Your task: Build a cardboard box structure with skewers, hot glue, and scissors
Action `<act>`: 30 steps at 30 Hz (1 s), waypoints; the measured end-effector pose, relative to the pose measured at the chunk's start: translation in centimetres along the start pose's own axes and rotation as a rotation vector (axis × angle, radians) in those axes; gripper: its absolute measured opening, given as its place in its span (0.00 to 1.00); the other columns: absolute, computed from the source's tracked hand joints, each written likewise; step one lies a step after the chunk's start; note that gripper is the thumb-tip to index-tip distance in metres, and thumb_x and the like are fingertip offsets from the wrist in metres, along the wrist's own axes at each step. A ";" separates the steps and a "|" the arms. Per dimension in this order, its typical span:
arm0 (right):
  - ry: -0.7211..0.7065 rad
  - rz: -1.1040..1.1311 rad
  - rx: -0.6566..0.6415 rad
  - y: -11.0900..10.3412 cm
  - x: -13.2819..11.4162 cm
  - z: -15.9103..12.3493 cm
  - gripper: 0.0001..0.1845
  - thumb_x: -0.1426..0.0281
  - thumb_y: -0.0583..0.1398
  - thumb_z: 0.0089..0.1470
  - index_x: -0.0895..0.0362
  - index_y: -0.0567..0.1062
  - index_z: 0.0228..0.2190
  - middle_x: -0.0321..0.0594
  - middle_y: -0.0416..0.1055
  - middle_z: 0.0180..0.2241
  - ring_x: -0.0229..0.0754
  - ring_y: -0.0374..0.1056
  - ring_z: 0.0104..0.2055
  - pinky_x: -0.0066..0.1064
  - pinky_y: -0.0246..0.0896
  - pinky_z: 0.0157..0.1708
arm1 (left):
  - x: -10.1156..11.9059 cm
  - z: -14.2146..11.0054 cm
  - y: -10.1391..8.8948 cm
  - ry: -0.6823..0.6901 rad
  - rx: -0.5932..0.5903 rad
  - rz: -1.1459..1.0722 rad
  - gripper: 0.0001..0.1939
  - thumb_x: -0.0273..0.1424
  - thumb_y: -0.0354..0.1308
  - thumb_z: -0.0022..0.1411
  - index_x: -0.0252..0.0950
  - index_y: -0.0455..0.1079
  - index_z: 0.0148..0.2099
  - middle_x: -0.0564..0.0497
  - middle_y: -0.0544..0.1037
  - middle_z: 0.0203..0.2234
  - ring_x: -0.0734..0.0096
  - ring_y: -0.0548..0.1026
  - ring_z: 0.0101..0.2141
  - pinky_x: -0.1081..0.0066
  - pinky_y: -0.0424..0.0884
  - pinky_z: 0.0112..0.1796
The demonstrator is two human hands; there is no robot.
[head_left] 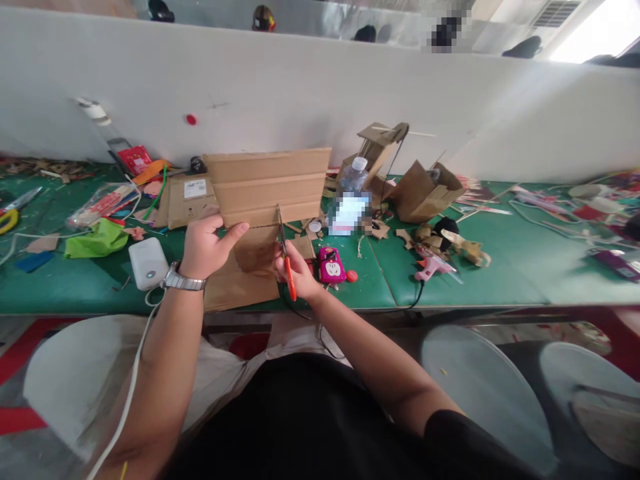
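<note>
A creased brown cardboard sheet (273, 177) stands raised above the green table in the head view. My left hand (210, 243) grips its lower left edge, thumb laid across the front. In my right hand (300, 267) is a pair of scissors (289, 270) with orange handles, blades pointing up at the lower edge of the sheet. The blades overlap the cardboard near its bottom middle; how far they cut in I cannot tell. Below, another flat brown cardboard piece (240, 293) lies at the table's front edge.
A purple power socket (331, 265) sits right of my right hand, near a clear bottle (355, 175). Further right lie a pink glue gun (433, 265) and a cardboard box (427, 192). A white device (149, 263) with a cable is beside my left wrist.
</note>
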State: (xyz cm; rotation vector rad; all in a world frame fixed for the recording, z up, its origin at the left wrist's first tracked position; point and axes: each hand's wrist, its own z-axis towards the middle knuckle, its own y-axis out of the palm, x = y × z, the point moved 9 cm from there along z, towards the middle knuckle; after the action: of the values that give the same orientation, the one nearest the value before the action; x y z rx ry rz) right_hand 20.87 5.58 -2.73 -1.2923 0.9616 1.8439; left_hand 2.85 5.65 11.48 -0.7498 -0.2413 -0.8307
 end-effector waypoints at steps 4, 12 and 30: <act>-0.055 0.018 0.009 0.2 -0.3 0.1 0.29 0.41 0.66 0.60 0.49 0.63 0.40 0.25 0.55 0.27 0.31 0.49 0.22 0.26 0.50 0.21 | 0.1 0.0 0.1 0.006 -0.005 -0.021 0.25 0.45 0.66 0.68 0.39 0.62 0.25 0.49 0.72 0.25 0.65 0.71 0.31 0.65 0.64 0.32; -0.081 0.007 0.049 -0.2 0.0 0.3 0.28 0.44 0.68 0.60 0.50 0.64 0.39 0.26 0.56 0.28 0.31 0.51 0.23 0.24 0.53 0.22 | -0.2 0.0 0.2 -0.014 -0.002 -0.049 0.26 0.45 0.66 0.66 0.40 0.59 0.24 0.50 0.70 0.24 0.64 0.72 0.31 0.64 0.65 0.33; 0.054 0.104 0.019 1.1 -1.4 -0.9 0.32 0.38 0.66 0.57 0.48 0.64 0.43 0.24 0.51 0.26 0.32 0.46 0.23 0.26 0.43 0.21 | 0.3 0.1 0.1 -0.026 0.005 -0.022 0.25 0.44 0.66 0.66 0.40 0.60 0.24 0.52 0.68 0.22 0.67 0.66 0.27 0.64 0.63 0.31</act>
State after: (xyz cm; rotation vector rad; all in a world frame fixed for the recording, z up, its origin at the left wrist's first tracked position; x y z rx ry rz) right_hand 20.72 4.09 -1.36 -1.3089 1.0906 1.8817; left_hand 3.12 5.59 11.70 -0.7542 -0.2748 -0.8413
